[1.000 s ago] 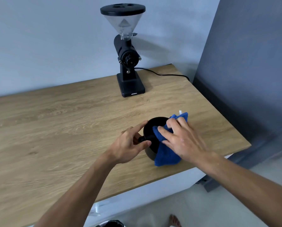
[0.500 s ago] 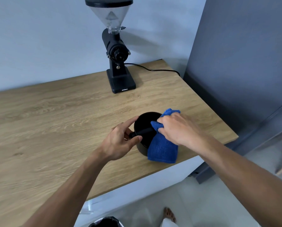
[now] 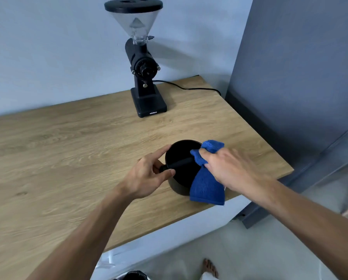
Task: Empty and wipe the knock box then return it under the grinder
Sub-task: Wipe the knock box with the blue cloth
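A round black knock box (image 3: 180, 156) with a bar across its mouth stands on the wooden counter (image 3: 68, 150), near the front right edge. My left hand (image 3: 147, 176) grips its left rim and the end of the bar. My right hand (image 3: 227, 168) is shut on a blue cloth (image 3: 206, 186), pressing part of it over the box's right rim while the rest hangs down the outer wall. The black grinder (image 3: 144, 63) with a clear hopper stands at the back by the wall, nothing on its base.
The grinder's black cable (image 3: 189, 88) runs right along the counter's back edge. A grey cabinet (image 3: 300, 77) rises at the counter's right end. Below the front edge lie the floor, a bare foot (image 3: 209, 267) and the dark rim of a bin (image 3: 134, 276).
My right hand has bunched the cloth and shifted on the box's right rim. My left hand keeps its grip. The camera has swung a little, so the scene sits differently in view.
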